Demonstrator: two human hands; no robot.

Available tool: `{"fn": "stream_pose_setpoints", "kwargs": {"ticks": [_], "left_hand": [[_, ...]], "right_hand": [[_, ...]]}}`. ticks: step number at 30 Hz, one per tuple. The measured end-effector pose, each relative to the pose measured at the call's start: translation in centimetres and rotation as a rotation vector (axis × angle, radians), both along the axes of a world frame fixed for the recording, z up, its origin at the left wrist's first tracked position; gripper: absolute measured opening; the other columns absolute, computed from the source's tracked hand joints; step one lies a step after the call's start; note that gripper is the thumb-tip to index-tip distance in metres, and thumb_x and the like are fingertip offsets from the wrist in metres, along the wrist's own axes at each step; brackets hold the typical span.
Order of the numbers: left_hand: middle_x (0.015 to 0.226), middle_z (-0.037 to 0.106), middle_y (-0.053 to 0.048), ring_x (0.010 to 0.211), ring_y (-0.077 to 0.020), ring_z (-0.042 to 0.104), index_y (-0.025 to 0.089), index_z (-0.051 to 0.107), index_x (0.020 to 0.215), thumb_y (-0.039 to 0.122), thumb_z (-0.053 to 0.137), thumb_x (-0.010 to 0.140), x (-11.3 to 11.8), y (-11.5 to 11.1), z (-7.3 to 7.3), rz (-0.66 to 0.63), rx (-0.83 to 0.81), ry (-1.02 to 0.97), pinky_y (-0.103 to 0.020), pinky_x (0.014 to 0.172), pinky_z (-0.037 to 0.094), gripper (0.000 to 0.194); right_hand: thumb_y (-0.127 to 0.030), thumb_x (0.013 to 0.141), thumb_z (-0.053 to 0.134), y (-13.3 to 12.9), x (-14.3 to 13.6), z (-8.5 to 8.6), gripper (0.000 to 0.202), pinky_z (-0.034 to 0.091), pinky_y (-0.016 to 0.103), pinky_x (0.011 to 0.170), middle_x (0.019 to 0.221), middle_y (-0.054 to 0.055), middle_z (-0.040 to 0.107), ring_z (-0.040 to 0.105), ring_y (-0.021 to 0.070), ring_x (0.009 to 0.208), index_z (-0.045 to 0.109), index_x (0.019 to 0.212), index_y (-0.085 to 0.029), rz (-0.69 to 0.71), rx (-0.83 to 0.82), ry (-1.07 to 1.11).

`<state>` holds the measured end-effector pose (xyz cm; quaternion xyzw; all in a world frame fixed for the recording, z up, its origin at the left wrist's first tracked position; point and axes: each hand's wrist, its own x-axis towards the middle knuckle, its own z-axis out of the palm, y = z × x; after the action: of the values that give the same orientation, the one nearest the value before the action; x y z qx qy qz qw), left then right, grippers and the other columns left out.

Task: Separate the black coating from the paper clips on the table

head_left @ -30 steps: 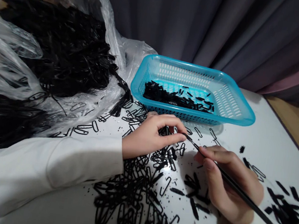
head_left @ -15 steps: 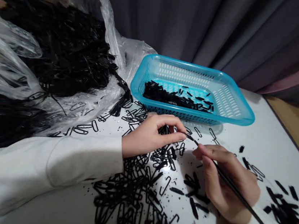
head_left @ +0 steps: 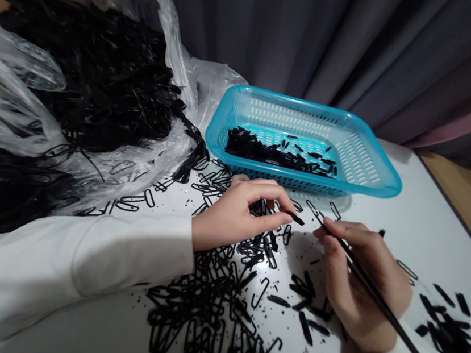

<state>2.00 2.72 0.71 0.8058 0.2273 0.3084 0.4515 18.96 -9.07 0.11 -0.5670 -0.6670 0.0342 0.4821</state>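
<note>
Hands at work over black clips
The left hand [head_left: 239,214] pinched a small black piece [head_left: 297,218]; the right hand [head_left: 362,283] gripped a thin black rod [head_left: 378,302].

White table [head_left: 410,221] strewn with black clips [head_left: 211,305]

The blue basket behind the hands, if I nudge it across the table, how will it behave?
The blue basket probably slides easily: it looks like thin slotted plastic holding only a shallow layer of black pieces. It seems unlikely to tip, being wide and low.
</note>
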Motion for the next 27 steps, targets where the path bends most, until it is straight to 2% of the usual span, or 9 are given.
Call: {"fn": "stream_pose_setpoints", "kwargs": {"ticks": [3, 6, 11, 22, 27], "left_hand": [[0.089, 0.068, 0.001, 0.091, -0.0141, 0.061, 0.018, 0.066, 0.083, 0.021, 0.065, 0.084, 0.0, -0.08, 0.13, 0.002, 0.023, 0.011, -0.033, 0.088, 0.037, 0.003], [0.088, 0.067, 0.002, 0.09, -0.0144, 0.061, 0.019, 0.065, 0.081, 0.023, 0.065, 0.084, -0.09, -0.28, 0.36, 0.007, 0.082, 0.059, -0.036, 0.091, 0.031, 0.005], [0.088, 0.067, 0.005, 0.093, -0.0144, 0.059, 0.021, 0.065, 0.083, 0.024, 0.063, 0.086, -0.29, -0.65, 0.62, -0.01, 0.192, 0.134, -0.036, 0.088, 0.024, 0.005], [0.092, 0.068, 0.005, 0.093, -0.0139, 0.057, 0.022, 0.065, 0.087, 0.025, 0.059, 0.089, -0.42, -0.8, 0.3, -0.072, 0.322, 0.158, -0.034, 0.086, 0.022, 0.008], [0.093, 0.069, 0.003, 0.095, -0.0151, 0.057, 0.023, 0.065, 0.087, 0.027, 0.056, 0.091, -0.48, -0.68, 0.27, -0.097, 0.325, 0.175, -0.034, 0.087, 0.022, 0.011]], "right_hand": [[-0.011, 0.086, 0.056, 0.24, 0.15, 0.3, 0.025, 0.048, 0.03, 0.074, 0.096, 0.005, 0.061, 0.061, 0.017, 0.085, 0.06, 0.109, -0.02, 0.028, -0.074, -0.1], [-0.011, 0.086, 0.056, 0.32, 0.22, 0.43, 0.021, 0.046, 0.029, 0.075, 0.096, 0.005, 0.057, 0.059, 0.0164, 0.085, 0.062, 0.104, -0.02, 0.034, -0.078, -0.182], [-0.01, 0.085, 0.058, 0.3, -0.09, 0.57, 0.017, 0.045, 0.027, 0.074, 0.092, 0.006, 0.056, 0.057, 0.0148, 0.084, 0.063, 0.099, -0.017, 0.034, -0.067, -0.189], [-0.011, 0.083, 0.063, 0.19, -0.07, 0.54, 0.016, 0.046, 0.029, 0.07, 0.088, 0.005, 0.056, 0.056, 0.0153, 0.08, 0.064, 0.097, -0.018, 0.079, -0.046, -0.262], [-0.012, 0.084, 0.062, 0.22, -0.12, 0.63, 0.014, 0.046, 0.03, 0.069, 0.086, 0.004, 0.057, 0.056, 0.0155, 0.078, 0.063, 0.096, -0.019, 0.083, -0.047, -0.286]]}}
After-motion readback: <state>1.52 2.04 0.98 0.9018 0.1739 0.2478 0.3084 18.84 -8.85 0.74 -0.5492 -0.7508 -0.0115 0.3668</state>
